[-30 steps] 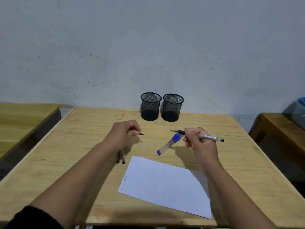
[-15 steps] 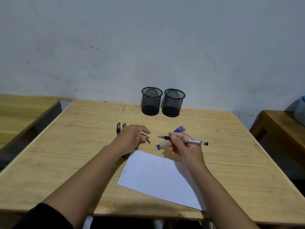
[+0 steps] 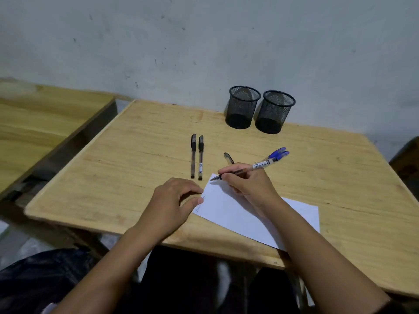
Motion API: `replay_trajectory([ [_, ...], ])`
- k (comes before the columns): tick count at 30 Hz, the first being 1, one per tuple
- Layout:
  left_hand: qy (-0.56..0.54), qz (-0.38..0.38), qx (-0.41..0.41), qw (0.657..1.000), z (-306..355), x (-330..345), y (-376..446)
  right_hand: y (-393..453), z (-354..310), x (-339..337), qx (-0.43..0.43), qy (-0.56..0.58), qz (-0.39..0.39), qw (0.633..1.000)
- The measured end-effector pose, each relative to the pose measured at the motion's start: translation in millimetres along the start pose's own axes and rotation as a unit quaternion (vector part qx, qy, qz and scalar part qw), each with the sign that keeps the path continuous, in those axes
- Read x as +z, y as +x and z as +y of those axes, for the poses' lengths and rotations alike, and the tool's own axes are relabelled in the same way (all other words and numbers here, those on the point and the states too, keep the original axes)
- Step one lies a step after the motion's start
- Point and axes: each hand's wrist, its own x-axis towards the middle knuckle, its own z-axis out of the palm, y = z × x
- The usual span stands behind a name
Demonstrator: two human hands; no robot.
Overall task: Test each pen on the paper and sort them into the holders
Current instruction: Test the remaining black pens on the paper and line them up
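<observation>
Right hand: the right hand [image 3: 247, 182] pinches a clear-barrelled pen [image 3: 244, 170] between thumb and fingers, in a writing grip, tip pointing left and down.
Pen tip: it sits at the far left corner of the paper [image 3: 254, 214]; whether it touches the sheet cannot be told.
Left hand: the left hand [image 3: 174, 200] rests on the counter [image 3: 136, 173] with its fingers loosely bent, holding nothing; the fingertips reach the left edge of the paper.
Paper: a white sheet lying flat on the near part of the counter, turned at an angle, with faint small marks along its left edge under the left fingertips.
Black pens: two capped black pens [image 3: 196, 157] lie side by side, just apart, pointing far to near, left of the right hand and beyond the left hand.
Pen cap: a dark pen cap [image 3: 228, 157] lies on the counter just beyond the right hand.
Blue pens: blue pens [image 3: 280, 153] show only their capped ends behind the held pen, to the right; their number is unclear.
Holders: two black mesh holders [image 3: 260, 109] stand upright, touching or nearly so, at the far edge of the counter by the wall [image 3: 204, 41].
Side counter: another wooden counter [image 3: 45, 118] stands to the left, across a gap.
</observation>
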Motion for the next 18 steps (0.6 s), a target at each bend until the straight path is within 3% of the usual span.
replay_trajectory([
  [18,-0.003,0.013,0.011,1.000,-3.6,2.0,1.5,6.1,11.7,22.5,-0.076,-0.156,-0.027,0.984],
])
